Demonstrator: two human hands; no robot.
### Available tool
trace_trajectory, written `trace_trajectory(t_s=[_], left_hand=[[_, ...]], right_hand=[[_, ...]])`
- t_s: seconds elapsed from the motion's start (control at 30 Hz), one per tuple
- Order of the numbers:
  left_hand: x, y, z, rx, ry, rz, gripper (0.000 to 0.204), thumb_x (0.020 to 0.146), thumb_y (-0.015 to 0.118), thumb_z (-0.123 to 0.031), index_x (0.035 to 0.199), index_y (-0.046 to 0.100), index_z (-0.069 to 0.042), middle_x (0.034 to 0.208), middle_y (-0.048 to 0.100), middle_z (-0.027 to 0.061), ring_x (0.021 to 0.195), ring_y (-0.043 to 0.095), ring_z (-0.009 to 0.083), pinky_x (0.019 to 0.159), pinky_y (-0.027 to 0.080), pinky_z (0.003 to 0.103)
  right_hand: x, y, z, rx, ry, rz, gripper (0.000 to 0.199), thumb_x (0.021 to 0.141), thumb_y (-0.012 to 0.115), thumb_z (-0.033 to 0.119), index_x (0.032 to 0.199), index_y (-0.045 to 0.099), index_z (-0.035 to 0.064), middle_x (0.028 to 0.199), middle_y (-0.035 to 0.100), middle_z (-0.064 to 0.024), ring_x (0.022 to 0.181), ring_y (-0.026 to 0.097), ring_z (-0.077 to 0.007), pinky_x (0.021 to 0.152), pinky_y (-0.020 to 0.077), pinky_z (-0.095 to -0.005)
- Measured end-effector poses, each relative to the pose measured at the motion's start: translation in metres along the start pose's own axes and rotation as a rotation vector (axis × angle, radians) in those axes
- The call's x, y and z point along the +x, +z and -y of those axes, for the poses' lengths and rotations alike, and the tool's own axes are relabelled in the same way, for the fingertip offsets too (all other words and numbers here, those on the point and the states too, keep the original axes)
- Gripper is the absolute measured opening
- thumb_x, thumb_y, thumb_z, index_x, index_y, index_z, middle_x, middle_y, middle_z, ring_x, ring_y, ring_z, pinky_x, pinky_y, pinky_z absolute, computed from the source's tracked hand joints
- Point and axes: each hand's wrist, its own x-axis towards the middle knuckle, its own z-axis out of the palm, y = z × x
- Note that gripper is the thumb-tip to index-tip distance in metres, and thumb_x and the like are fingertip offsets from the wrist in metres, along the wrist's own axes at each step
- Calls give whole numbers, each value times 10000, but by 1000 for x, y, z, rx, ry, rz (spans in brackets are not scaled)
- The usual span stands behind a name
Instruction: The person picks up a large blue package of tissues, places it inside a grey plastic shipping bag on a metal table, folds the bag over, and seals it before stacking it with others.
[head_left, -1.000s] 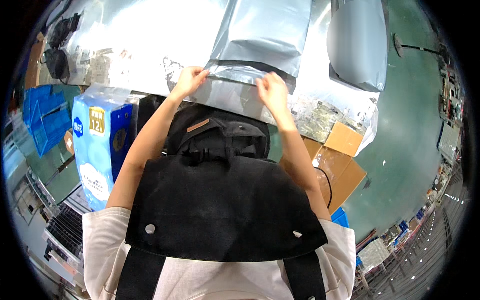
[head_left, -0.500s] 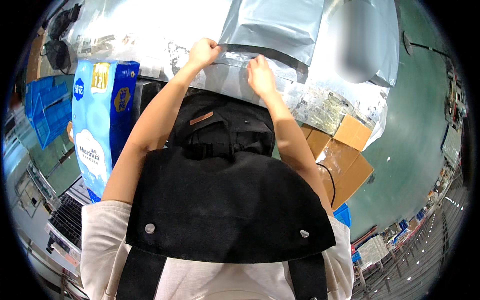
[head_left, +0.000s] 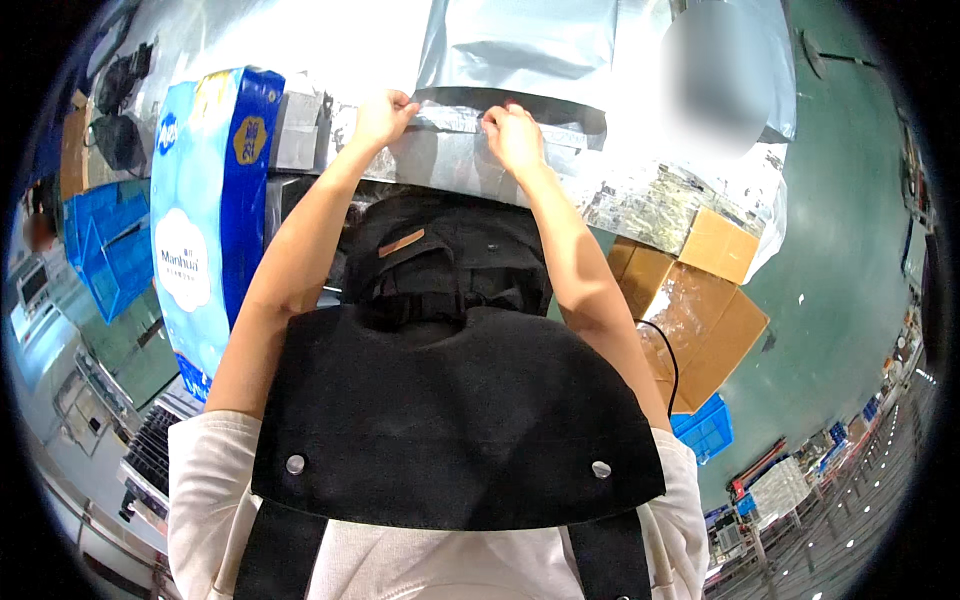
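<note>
A grey plastic mailing bag [head_left: 520, 50] lies on the shiny table ahead of me, with a dark band along its near end and a thin, glossy strip below it. At the band's left corner my left hand [head_left: 380, 120] is closed, thumb and fingers pinched on the bag's edge. My right hand [head_left: 517, 138] is bent over the middle of the near end, its fingertips pinched together at the glossy strip. What exactly lies between the right fingertips is too small to make out.
A tall blue-and-white package [head_left: 195, 200] stands left of my arm, with blue crates [head_left: 110, 240] beyond it. Open cardboard boxes [head_left: 715, 325] sit by my right elbow. Another grey bag [head_left: 780, 110] lies at the table's right, partly blurred. A black bag [head_left: 450, 255] is below my hands.
My view has shifted, so the mailing bag and left hand appear farther left. More of the dark band shows at the bag's near end. Both hands stay at that end.
</note>
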Motion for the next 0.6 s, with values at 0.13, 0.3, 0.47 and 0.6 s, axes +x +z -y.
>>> trace_trajectory(t_s=[0.13, 0.3, 0.47, 0.6], left_hand=[[3, 0, -1, -87, -57, 21, 238, 726, 654, -271, 735, 644, -34, 609, 598, 92, 589, 579, 178, 596, 451, 300], [8, 7, 9, -248, -174, 100, 241, 719, 658, -273, 725, 642, -32, 587, 583, 72, 564, 545, 141, 571, 439, 286], [2, 3, 12, -189, -50, 52, 224, 737, 643, -259, 715, 644, -36, 583, 577, 37, 555, 516, 110, 545, 424, 269], [-15, -18, 25, -396, -85, 217, 301, 782, 610, -290, 709, 637, 1, 607, 577, 13, 578, 498, 83, 553, 402, 240]], right_hand=[[-3, 8, 2, -91, -37, -73, 119, 781, 520, 122, 846, 536, 24, 870, 489, -147, 873, 501, -315, 719, 450, -401], [-42, -6, 6, -77, -329, 52, 138, 723, 500, 9, 858, 477, -4, 883, 468, -146, 832, 496, -317, 682, 466, -385], [-160, -63, -75, -94, -118, 221, 246, 751, 492, 10, 995, 516, 6, 1001, 525, -169, 965, 489, -330, 852, 400, -378], [-286, -156, -164, -286, 462, 350, 356, 760, 509, 53, 1114, 480, 71, 1102, 513, -156, 1037, 466, -317, 825, 427, -386]])
